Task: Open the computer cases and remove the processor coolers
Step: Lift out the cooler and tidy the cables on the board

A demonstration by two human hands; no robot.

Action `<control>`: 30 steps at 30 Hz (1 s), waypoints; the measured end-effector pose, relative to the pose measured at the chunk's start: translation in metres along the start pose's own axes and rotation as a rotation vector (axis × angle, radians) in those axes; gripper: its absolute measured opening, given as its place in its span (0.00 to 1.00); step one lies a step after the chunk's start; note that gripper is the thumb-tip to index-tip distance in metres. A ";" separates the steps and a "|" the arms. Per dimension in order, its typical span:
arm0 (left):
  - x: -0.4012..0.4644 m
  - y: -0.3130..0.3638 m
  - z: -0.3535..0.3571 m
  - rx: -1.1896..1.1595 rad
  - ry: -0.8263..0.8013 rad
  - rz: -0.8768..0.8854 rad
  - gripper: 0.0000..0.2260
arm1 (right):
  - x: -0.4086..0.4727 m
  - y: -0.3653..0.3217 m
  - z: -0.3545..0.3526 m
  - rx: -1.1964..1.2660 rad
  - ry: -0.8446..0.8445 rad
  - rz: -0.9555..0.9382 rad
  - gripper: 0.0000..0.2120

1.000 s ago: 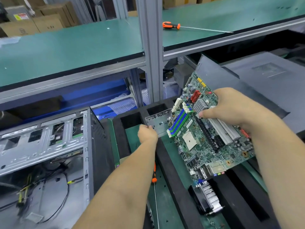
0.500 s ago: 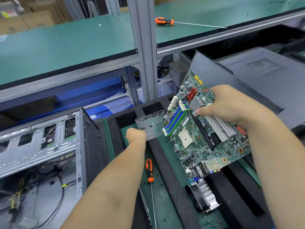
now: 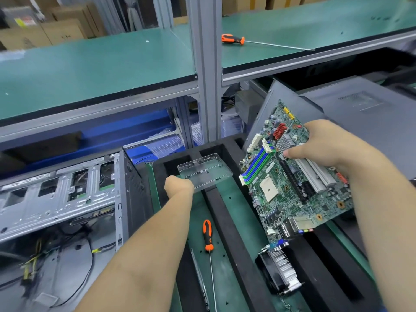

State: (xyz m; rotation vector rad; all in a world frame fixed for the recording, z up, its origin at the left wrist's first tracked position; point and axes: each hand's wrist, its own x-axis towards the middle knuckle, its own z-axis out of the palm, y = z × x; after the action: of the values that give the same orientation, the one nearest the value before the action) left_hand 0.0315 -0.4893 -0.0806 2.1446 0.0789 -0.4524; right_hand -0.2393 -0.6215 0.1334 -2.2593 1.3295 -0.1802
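While right hand grips tilted motherboard, left hand pinches clear screw tray; orange screwdriver on desk between forearms.

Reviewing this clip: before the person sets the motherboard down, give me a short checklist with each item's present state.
1. Right hand has a firm grip on the motherboard: ok, fingers curl over its far edge.
2. Processor socket bare, cooler off: ok.
3. Left hand secure on the clear screw tray: ok, it holds the near corner.
4. Screws contained in the tray: not ok, several lie loose on the green mat.
5. Screwdriver out of the way: ok, it lies on the mat between the foam strips.
6. Landing spot for the board free: cannot tell, the board hides it.
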 end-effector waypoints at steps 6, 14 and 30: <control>0.003 0.000 -0.006 -0.071 0.030 -0.024 0.11 | 0.024 -0.001 0.030 0.039 -0.013 -0.020 0.33; 0.005 -0.007 -0.007 -0.107 0.027 -0.067 0.06 | 0.069 -0.007 0.077 0.079 -0.108 -0.017 0.30; 0.009 -0.016 -0.041 0.007 0.107 -0.047 0.03 | 0.114 -0.014 0.114 -0.059 -0.066 0.031 0.15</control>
State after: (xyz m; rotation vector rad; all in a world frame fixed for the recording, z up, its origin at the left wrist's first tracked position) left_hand 0.0484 -0.4482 -0.0756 2.1772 0.1892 -0.3651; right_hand -0.1290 -0.6717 0.0263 -2.2715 1.3506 -0.0560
